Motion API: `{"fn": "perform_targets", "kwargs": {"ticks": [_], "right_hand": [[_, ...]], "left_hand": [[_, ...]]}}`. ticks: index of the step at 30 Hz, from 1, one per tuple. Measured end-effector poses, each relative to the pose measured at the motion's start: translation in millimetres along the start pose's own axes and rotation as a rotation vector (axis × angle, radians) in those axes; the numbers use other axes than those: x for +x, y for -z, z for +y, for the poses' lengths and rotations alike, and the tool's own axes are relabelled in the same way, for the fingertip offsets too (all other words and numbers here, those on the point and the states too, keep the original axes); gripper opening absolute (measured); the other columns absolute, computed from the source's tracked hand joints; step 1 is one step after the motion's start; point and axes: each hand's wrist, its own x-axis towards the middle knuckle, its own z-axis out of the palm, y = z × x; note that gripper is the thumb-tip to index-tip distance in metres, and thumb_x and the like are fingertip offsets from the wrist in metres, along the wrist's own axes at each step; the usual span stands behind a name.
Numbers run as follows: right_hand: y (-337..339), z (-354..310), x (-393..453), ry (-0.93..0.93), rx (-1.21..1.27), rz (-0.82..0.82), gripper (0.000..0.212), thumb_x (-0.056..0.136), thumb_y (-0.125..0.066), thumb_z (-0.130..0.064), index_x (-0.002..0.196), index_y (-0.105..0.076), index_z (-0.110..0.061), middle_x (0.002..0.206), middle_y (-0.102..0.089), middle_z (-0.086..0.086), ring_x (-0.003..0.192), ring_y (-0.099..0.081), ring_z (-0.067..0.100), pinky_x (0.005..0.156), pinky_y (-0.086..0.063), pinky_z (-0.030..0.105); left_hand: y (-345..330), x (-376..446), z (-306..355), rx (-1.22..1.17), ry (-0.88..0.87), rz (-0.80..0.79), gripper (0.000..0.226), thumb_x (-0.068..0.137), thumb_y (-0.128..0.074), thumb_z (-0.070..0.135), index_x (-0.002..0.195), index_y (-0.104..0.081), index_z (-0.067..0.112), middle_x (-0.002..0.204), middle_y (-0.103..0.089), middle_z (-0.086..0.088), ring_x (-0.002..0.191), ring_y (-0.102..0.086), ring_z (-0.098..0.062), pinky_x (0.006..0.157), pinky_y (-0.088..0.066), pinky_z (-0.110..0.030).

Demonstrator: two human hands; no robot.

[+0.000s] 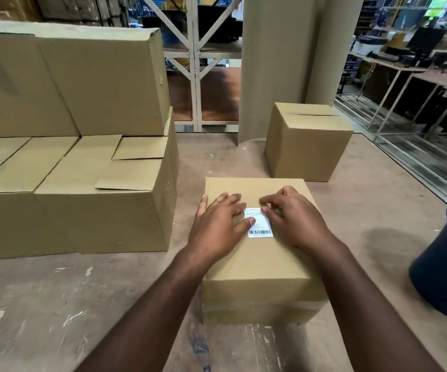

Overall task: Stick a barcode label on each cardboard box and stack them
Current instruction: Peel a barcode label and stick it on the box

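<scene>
A small cardboard box (259, 261) stands on the table right in front of me. A white barcode label (262, 227) lies flat on its top face. My left hand (217, 226) rests flat on the box top, its thumb pressing the label's left edge. My right hand (294, 218) lies on the box top to the right, fingertips touching the label's upper right edge. A second small box (308, 146) stands further back on the right, its top flaps shut, no label visible on it.
Large cardboard boxes (69, 189) are stacked at the left, with another big one (77, 81) on top. A tall roll of corrugated cardboard (278, 63) stands behind. A dark blue bucket (445, 261) sits at the right table edge. Worn tabletop (56, 304) shows near me.
</scene>
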Motion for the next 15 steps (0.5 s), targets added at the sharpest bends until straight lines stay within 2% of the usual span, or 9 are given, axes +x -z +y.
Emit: {"fn": "perform_targets", "kwargs": {"ticks": [3,6,10,15], "right_hand": [[-8.0,0.1,-5.2,0.013,0.001,0.051,0.014,0.101,-0.058,-0.034,0.109,-0.069,-0.035,0.099,-0.052,-0.012,0.098,-0.056,0.013,0.079,-0.048,0.036],[-8.6,0.4,-7.8,0.021,-0.017,0.067,0.012,0.102,-0.054,-0.033,0.106,-0.066,-0.033,0.1,-0.052,-0.012,0.097,-0.056,0.012,0.079,-0.048,0.036],[-8.5,2.9,-1.1,0.004,0.019,0.044,0.01,0.101,-0.053,-0.032,0.1,-0.063,-0.035,0.101,-0.056,-0.013,0.094,-0.059,0.011,0.08,-0.049,0.036],[-9.9,7.1,1.2,-0.018,0.091,0.064,0.008,0.099,-0.056,-0.03,0.096,-0.063,-0.035,0.099,-0.058,-0.014,0.088,-0.059,0.006,0.08,-0.051,0.036]], "left_hand": [[-2.5,0.8,-0.8,-0.02,0.004,0.029,0.049,0.097,-0.056,0.055,0.14,-0.059,0.031,0.159,-0.04,0.015,0.153,-0.022,-0.007,0.126,0.001,-0.043],[-5.0,1.7,-1.1,-0.025,0.007,0.049,0.045,0.095,-0.058,0.055,0.135,-0.062,0.033,0.157,-0.043,0.016,0.152,-0.024,-0.006,0.126,-0.001,-0.044],[-3.4,8.4,-1.1,-0.05,0.021,0.084,0.037,0.092,-0.064,0.051,0.124,-0.066,0.033,0.148,-0.052,0.016,0.144,-0.037,-0.004,0.126,-0.007,-0.046],[-1.3,9.3,2.2,-0.017,0.03,0.082,0.038,0.093,-0.064,0.05,0.126,-0.067,0.033,0.148,-0.052,0.017,0.144,-0.036,-0.005,0.125,-0.009,-0.046]]}}
